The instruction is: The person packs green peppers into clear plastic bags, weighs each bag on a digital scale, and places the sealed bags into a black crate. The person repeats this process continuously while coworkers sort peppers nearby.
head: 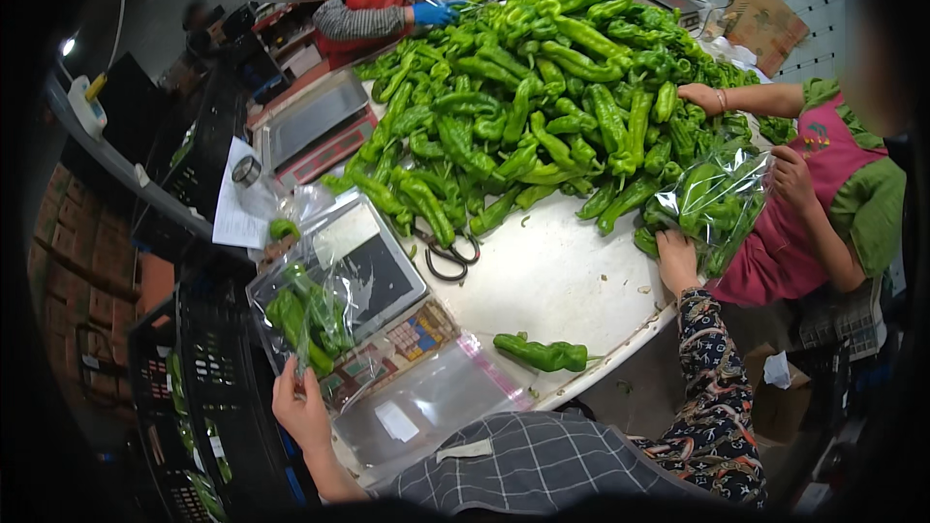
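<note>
My left hand (299,399) pinches the edge of a clear plastic bag (338,298) at the lower left. Several green peppers (290,319) lie inside the bag, which rests on a digital scale (381,269). Across the table, my right hand (676,260) reaches to green peppers at the right edge, its fingertips beside a pepper (645,241). Whether those fingers grip anything is unclear. Just beyond it, a co-worker's hand (792,176) holds another clear bag filled with peppers (705,196). A single long green pepper (541,354) lies near the table's front edge.
A large heap of green peppers (508,102) covers the far table. Black-handled scissors (450,261) lie before it. Flat clear bags (429,407) lie in front of me. A second scale (312,123) stands further left, above black crates (218,349). Another person's blue gloves (434,13) work opposite.
</note>
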A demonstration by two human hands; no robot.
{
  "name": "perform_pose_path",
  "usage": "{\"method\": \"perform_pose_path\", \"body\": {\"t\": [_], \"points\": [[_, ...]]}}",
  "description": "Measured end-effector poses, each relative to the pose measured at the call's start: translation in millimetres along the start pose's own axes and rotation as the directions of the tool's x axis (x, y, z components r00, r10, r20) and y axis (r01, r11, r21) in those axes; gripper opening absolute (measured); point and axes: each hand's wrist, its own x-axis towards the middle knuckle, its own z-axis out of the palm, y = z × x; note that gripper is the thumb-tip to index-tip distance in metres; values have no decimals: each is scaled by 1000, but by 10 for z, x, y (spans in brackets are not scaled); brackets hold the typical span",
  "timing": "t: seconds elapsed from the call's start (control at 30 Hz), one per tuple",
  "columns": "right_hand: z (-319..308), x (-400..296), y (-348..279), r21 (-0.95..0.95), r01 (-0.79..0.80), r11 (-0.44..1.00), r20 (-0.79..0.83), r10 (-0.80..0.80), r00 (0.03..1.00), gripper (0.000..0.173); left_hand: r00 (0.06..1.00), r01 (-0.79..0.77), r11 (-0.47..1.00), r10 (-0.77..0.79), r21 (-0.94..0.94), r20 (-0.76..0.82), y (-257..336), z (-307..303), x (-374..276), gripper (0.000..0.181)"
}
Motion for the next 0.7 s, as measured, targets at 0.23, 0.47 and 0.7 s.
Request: {"method": "perform_pose_path", "body": {"t": [0.23, 0.47, 0.7], "points": [[-656, 133, -1176, 454, 229, 861, 133, -319, 938, 45, 1000, -2, 998, 1, -58, -26, -66, 50, -63, 27], [-491, -140, -1550, 358, 318, 878, 328, -437, 837, 57, 983, 116, 986, -131, -124, -128, 84, 35, -71, 64], [-575, -278, -1723, 917, -252, 309, 364, -391, 845, 39, 998, 35, 974, -46, -224, -42, -17, 82, -20, 24]]}}
